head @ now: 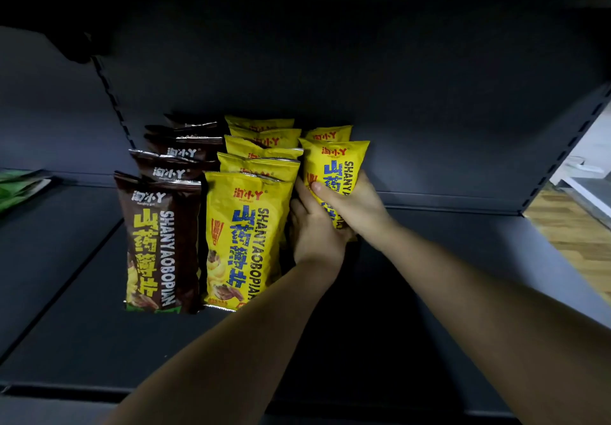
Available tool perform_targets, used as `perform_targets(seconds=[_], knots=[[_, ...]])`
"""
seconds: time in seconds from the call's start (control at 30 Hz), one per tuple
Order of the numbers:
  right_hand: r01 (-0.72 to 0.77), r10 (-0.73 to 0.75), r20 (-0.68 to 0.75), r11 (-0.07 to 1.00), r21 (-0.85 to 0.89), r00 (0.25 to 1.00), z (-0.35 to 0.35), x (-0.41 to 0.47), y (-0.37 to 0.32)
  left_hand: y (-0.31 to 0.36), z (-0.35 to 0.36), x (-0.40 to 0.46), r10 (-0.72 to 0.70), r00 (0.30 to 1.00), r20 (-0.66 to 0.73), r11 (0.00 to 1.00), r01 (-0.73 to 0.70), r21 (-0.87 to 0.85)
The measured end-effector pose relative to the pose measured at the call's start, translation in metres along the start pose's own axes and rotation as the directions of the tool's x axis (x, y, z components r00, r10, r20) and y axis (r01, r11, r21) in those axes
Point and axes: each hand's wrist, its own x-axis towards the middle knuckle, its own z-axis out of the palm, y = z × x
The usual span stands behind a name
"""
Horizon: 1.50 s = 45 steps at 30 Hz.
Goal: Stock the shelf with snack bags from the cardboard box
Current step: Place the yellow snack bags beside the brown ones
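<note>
Placing step: the right hand [355, 204] grips a yellow bag [334, 173] upright on the shelf [463, 259], starting a third row beside the yellow row [246, 236]. The left hand [314, 229] steadies its side, fingers hidden. Next, probably settling it upright and letting go.

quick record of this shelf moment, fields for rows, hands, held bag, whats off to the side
brown row: brown bags standing in a file at left
yellow row: yellow bags in a file beside the brown ones
third row: one yellow bag at the back
held bag: yellow bag, upright, in front of it
right hand: grips the held bag
left hand: holds its lower left side
side: green packet at far left
shelf: dark
</note>
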Motion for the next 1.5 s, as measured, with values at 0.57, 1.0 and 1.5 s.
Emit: perform_targets(seconds=[0.57, 1.0, 1.5], knots=[[0.145, -0.152, -0.152, 0.988, -0.057, 0.977, -0.003, -0.007, -0.007, -0.001, 0.005, 0.003, 0.144, 0.979, -0.147, 0.974, -0.166, -0.153], [-0.021, 0.033, 0.062, 0.982, -0.188, 0.998, -0.012, 0.012, -0.005, 0.001, 0.004, -0.001, -0.014, 0.997, 0.081, 0.999, 0.018, -0.047], [0.09, 0.004, 0.462, 0.979, -0.181, 0.887, -0.036, -0.003, -0.001, -0.006, 0.009, 0.003, -0.063, 0.995, -0.073, 0.997, 0.058, -0.06]])
